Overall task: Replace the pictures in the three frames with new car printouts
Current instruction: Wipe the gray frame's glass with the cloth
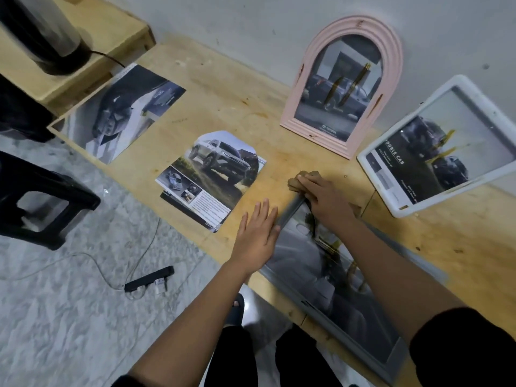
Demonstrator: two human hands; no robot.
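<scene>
On your table (223, 101), the flat frame (289, 215) lies nearest you, right side. Behind it, two lean on the wall (251, 23): arched frame (392, 65) left of rounded-corner frame (398, 209). Arch-cut printout (215, 174) lies left of the flat frame, rectangular printout (122, 110) farther left. Stool (42, 199) and power strip (149, 279) are on the floor (69, 317), left.

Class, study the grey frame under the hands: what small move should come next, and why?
Probably steady the grey frame with the open left hand while the right hand pulls the brown wad clear of its top corner: a dark picture is inside, and yellowish tape strips cross it.
</scene>
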